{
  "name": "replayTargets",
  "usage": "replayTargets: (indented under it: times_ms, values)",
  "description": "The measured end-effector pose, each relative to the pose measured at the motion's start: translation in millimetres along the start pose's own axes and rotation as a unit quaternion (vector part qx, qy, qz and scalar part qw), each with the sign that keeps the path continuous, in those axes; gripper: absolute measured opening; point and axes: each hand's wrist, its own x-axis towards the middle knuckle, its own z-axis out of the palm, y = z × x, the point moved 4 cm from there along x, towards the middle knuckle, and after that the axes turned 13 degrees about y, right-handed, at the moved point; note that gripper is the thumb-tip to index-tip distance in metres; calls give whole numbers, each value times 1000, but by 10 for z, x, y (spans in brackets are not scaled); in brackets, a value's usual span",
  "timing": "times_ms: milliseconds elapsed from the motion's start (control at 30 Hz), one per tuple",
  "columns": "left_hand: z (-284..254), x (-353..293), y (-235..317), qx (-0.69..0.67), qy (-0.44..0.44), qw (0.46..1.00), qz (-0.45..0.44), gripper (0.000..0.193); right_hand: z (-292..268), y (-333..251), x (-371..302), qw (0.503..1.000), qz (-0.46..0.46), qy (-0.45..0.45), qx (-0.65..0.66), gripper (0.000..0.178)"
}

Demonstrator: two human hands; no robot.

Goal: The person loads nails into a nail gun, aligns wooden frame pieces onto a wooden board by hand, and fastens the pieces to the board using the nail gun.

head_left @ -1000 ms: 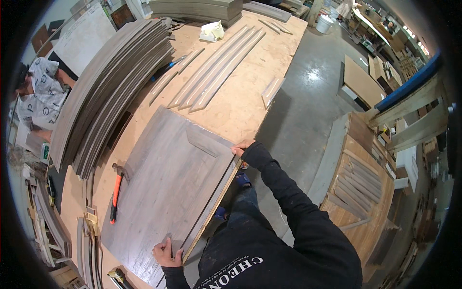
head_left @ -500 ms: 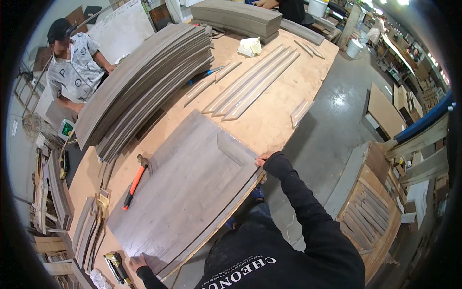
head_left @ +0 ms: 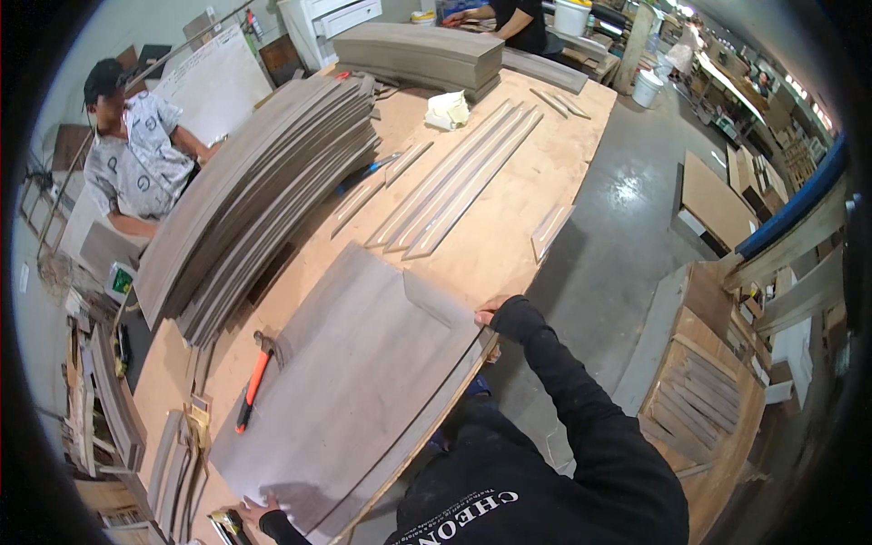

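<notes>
A wide grey-brown wooden panel (head_left: 350, 363) lies flat on the workbench in front of me, with a narrow strip (head_left: 427, 406) of like wood running along its near edge. My right hand (head_left: 488, 312) is closed at the panel's right corner, thumb and fingers pinching the edge. At the lower left corner, my left hand (head_left: 258, 510) has its fingers apart and touches the panel's end. Beside that hand is a nail gun (head_left: 227, 525), partly cut off by the picture's rim. A claw hammer (head_left: 256, 381) with an orange and black handle rests on the panel's far left side.
A tall stack of curved grey boards (head_left: 263, 191) stands at the far left, a person (head_left: 141, 154) behind it. Several glue-lined strips (head_left: 459, 186) lie beyond the panel. More stacked boards (head_left: 418, 54) sit farther back. A wooden crate (head_left: 695, 391) stands on the floor to my right.
The view has shifted, so the bench things appear lower and farther left. My left hand's fingers have spread at the panel's corner. My right hand stays at its corner.
</notes>
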Motion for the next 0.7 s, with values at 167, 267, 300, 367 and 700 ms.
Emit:
replayTargets:
  times_ms: [167, 267, 300, 367, 700]
  values:
    - [-485, -479, 2535, -355, 161, 810, 438, 59, -365, 198, 120, 976, 87, 133, 151, 31]
    - [-940, -1238, 4218, -442, 63, 710, 545, 37, -652, 414, 118, 947, 118, 165, 249, 29]
    - [-916, -1404, 4711, -452, 0, 707, 544, 32, -703, 541, 96, 939, 126, 174, 269, 28]
    - [-811, -1619, 5452, -455, -14, 688, 565, 22, -879, 607, 23, 936, 145, 158, 280, 27]
    - [-553, -1885, 6953, -402, -48, 757, 513, 41, -1299, 1250, 192, 895, 259, 167, 323, 25]
